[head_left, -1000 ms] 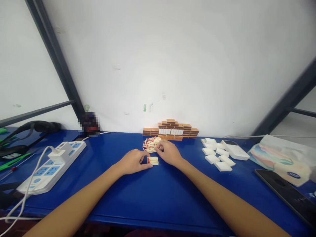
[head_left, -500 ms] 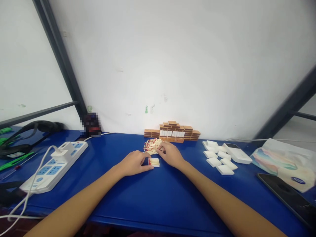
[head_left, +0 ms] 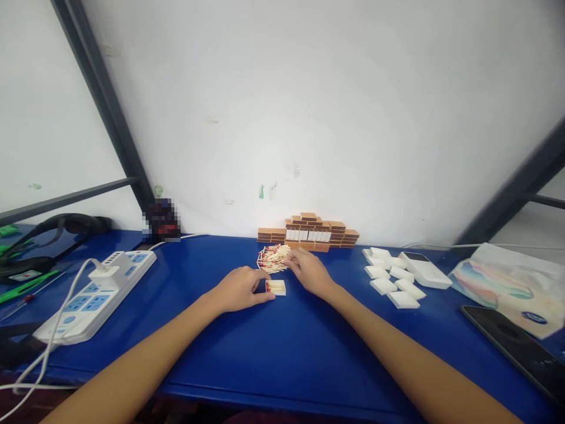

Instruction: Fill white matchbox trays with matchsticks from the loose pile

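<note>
My left hand [head_left: 242,288] grips the left end of a small white matchbox tray [head_left: 282,292], thumb on the near side and fingers on the far side. Red-tipped matches [head_left: 274,286] lie in that tray. Just beyond it is a loose heap of matches [head_left: 272,258] with red heads. At the heap's right edge, my right hand [head_left: 309,270] has its thumb and fingertips pinched together; whatever is between them is too small to make out. Behind the heap, brown matchboxes [head_left: 308,222] stand stacked against the wall, with white trays [head_left: 304,236] upright among them.
Several white trays [head_left: 383,286] lie scattered on the right of the blue table [head_left: 282,353]. Past them are a white device [head_left: 426,271], a tissue pack [head_left: 507,288] and a phone [head_left: 512,347]. On the left are a power strip [head_left: 99,300] and a headset [head_left: 53,229].
My right hand has shifted slightly right and stays at the edge of the match heap. My left hand keeps hold of the tray. The whole view has moved a little.
</note>
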`<state>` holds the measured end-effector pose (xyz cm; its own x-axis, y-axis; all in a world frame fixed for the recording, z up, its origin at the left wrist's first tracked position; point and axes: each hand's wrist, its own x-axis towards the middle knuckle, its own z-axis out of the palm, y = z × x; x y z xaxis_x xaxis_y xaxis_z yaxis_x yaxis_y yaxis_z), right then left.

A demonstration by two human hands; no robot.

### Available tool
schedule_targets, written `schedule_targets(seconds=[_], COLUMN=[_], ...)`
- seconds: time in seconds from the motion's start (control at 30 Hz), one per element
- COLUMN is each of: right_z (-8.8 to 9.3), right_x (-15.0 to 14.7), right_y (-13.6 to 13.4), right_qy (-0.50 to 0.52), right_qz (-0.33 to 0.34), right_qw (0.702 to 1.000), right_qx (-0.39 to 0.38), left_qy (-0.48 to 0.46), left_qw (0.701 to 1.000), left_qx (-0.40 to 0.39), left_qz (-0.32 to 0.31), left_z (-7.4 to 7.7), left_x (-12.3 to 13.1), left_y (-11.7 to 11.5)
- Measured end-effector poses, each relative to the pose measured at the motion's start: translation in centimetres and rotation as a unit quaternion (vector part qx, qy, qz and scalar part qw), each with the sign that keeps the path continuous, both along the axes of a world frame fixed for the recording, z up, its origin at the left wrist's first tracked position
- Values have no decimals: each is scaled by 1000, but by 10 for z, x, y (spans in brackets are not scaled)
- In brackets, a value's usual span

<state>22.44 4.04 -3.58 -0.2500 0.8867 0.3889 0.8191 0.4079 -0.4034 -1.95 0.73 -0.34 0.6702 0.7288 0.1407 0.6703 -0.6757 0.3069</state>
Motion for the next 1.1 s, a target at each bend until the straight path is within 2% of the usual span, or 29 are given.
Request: schedule_targets(seconds=[0.27,0.73,0.9,1.1], right_z=[1,-2,13,38], right_x=[11,13,14,1], right_y=[0,2,-3,-37], right_qy=[7,35,56,26], right_qz=[-1,17,52,158], right_qw=[1000,999,997,986], right_qx=[8,18,7,-54], left_qy=[3,-1,-3,-11], left_qw=[1000,1000,1000,1000], left_qx=[4,-2,0,7], left_qz=[-1,-2,-5,-11], left_z=[-1,0,-1,-2], left_x=[-1,-2,-2,-2], left_y=[1,1,1,1])
